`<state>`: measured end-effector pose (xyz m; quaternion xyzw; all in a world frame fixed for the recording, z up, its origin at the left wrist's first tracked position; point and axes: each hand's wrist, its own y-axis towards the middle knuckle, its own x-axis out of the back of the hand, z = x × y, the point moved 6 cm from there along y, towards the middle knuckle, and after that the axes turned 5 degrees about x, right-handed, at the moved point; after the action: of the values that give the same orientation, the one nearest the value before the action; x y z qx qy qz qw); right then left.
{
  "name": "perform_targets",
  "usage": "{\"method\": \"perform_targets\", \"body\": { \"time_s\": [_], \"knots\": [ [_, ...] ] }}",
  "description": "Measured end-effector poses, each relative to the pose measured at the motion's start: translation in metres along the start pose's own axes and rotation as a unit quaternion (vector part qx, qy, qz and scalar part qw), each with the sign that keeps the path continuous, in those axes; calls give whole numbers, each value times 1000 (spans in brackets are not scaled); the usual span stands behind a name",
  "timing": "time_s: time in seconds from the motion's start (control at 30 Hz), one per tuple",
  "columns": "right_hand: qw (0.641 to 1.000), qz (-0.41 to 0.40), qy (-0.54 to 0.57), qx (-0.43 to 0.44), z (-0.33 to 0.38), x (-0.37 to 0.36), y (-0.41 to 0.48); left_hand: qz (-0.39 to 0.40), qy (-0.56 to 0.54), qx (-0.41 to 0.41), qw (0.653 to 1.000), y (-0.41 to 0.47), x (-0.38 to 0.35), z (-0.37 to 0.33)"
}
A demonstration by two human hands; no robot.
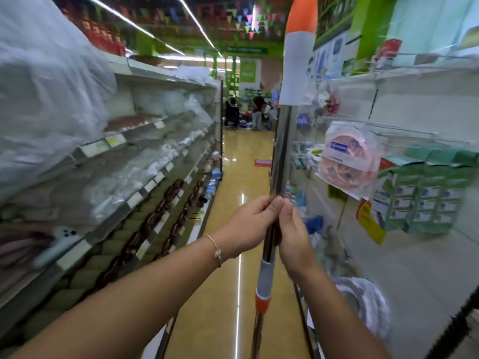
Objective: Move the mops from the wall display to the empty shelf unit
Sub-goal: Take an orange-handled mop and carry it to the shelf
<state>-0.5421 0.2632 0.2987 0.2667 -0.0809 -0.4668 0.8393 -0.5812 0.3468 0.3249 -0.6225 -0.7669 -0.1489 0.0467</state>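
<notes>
Both bare forearms are reaching forward from the near edge and meeting in the middle. The left hand (248, 224) is curling round the mop pole (281, 151). The right hand (294, 237) is gripping it just beside, with the thumbs close together. A bracelet (216, 248) is circling the left wrist.

A shop aisle: stocked shelves (145, 156) with price tags (94, 147), hanging packaged goods (347, 161), ceiling bunting (233, 16).

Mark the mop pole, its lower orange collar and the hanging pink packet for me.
mop pole (282, 151), head view, bare metal shaft.
orange collar (263, 303), head view, middle of the band.
pink packet (347, 161), head view, centre of the bag.
</notes>
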Motion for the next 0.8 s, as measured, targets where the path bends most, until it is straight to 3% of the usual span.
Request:
{"method": "perform_targets", "body": {
  "time_s": [0.3,0.8],
  "knots": [
    [999,45,7,24,22,-41,-28,-97,29,19,995,-57,20,-18],
    [998,55,35,22,95,-105,-136,-123,54,46,990,-204,33,-61]
  ]
}}
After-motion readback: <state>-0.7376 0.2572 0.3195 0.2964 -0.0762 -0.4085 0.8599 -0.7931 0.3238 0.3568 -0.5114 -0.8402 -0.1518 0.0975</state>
